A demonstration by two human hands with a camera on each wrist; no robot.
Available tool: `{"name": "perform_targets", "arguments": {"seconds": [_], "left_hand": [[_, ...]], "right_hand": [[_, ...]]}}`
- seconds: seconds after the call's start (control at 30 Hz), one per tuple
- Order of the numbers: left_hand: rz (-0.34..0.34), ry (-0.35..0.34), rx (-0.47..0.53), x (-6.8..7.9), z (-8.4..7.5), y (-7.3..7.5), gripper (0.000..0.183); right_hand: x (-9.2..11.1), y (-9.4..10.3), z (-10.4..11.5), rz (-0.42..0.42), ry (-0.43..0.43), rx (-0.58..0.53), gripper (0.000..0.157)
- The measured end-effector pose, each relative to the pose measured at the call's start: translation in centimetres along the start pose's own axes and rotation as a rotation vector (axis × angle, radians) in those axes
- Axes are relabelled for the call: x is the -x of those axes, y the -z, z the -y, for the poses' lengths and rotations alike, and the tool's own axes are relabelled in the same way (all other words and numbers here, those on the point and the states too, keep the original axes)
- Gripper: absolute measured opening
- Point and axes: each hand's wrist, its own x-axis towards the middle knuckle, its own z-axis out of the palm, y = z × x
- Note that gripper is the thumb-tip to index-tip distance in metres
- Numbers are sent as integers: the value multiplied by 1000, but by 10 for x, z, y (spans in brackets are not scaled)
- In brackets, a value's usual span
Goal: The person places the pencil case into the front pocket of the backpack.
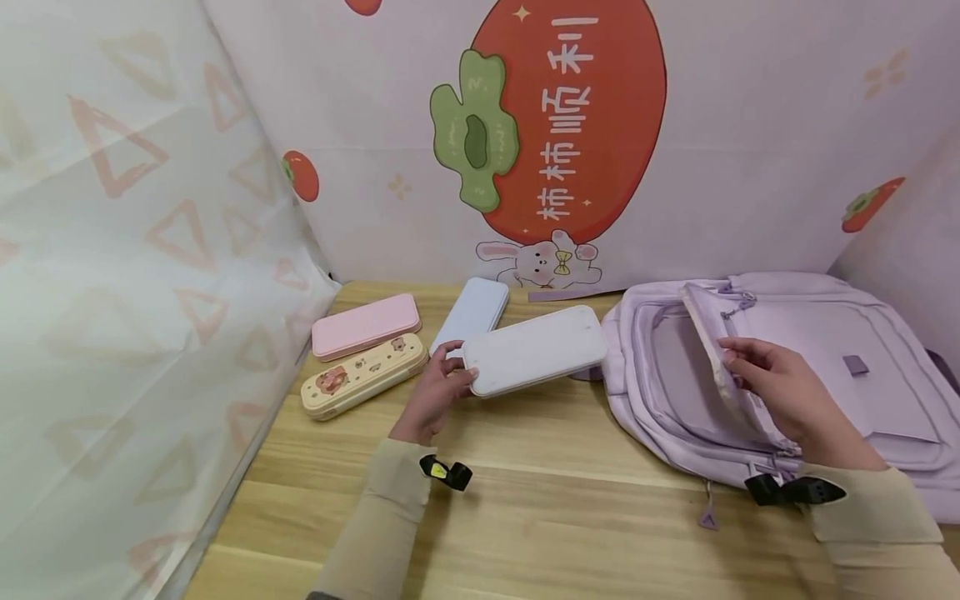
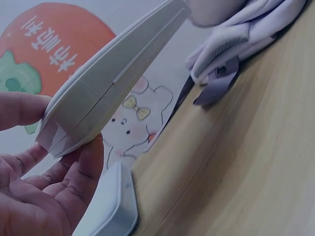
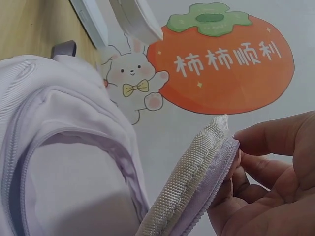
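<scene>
My left hand [image 1: 437, 390] grips the left end of a white pencil case [image 1: 536, 350], thumb on top and fingers beneath. In the left wrist view the case is raised above the wooden table, its closed side seam facing the camera. A lilac backpack [image 1: 832, 333] lies at the right with its front pocket unzipped. Between thumb and fingers, my right hand [image 1: 783, 396] pinches the zippered edge of the pocket flap [image 1: 708, 342] and holds it up. The white case's far end is right by the pocket's left side. Inside, a smooth pale lining [image 3: 74, 191] shows.
At the left of the table [image 1: 525, 525] lie a pink pencil case [image 1: 366, 325] and a cream one with bear pictures [image 1: 365, 377]. A light blue case [image 1: 474, 308] lies behind the white one. A printed cloth [image 1: 375, 217] hangs along the back edge.
</scene>
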Motion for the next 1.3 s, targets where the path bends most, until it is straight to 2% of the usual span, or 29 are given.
{"name": "perform_targets", "arguments": {"seconds": [0.13,0.33,0.5,0.7,0.93,1.13,1.3], "left_hand": [[43,10,-6,-5,1,-16,55],[83,30,-27,-12,1,-36,56],[122,28,-54,-17,-2,-48,56],[158,61,-114,-24,-5,-61,56],[202,101,-158,-33,-1,-82,55],[213,105,-167,-39,5,-98,53],[197,140,-168,-42,10,-115,52]], "right_hand": [[3,4,1,-13,-27,36,43],[6,8,0,-4,-8,-137,43],[5,8,2,-12,-2,-189,40],[6,6,2,-13,2,-263,39],[9,12,5,-34,35,-263,41],[10,14,10,-51,-14,-237,41],[12,14,11,-59,-42,-232,40]]}}
